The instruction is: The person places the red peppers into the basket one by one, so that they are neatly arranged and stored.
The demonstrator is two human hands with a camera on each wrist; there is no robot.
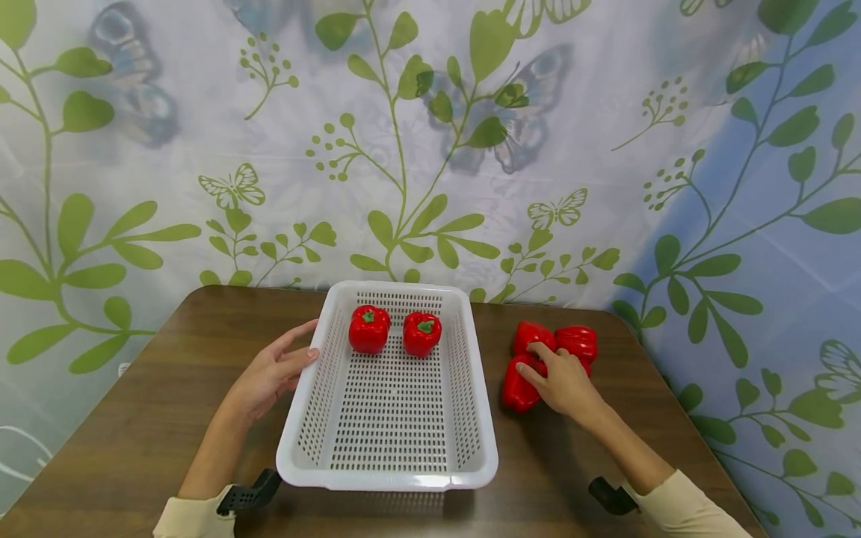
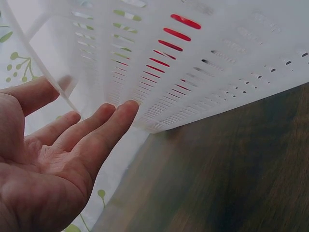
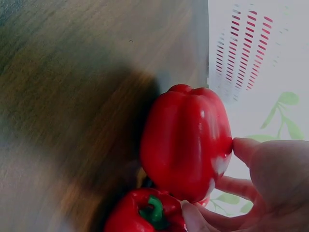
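A white perforated basket (image 1: 306, 418) stands mid-table with two red bell peppers (image 1: 368, 329) (image 1: 421, 333) at its far end. My left hand (image 1: 306, 340) lies flat-fingered against the basket's left rim. The left wrist view shows that hand (image 2: 91, 121) open, palm up, beside the basket's wall (image 2: 193, 72). To the right of the basket is a cluster of three more red peppers. My right hand (image 1: 538, 362) grips the nearest pepper (image 1: 518, 388). In the right wrist view thumb and fingers (image 3: 227, 186) wrap that pepper (image 3: 186, 142), and another pepper (image 3: 140, 212) with a green stem lies against it.
The brown wooden table (image 1: 168, 403) has rounded far corners. A leaf-and-butterfly patterned cloth (image 1: 430, 149) hangs right behind it. The two other loose peppers (image 1: 534, 335) (image 1: 577, 341) lie just beyond my right hand. The near half of the basket holds nothing.
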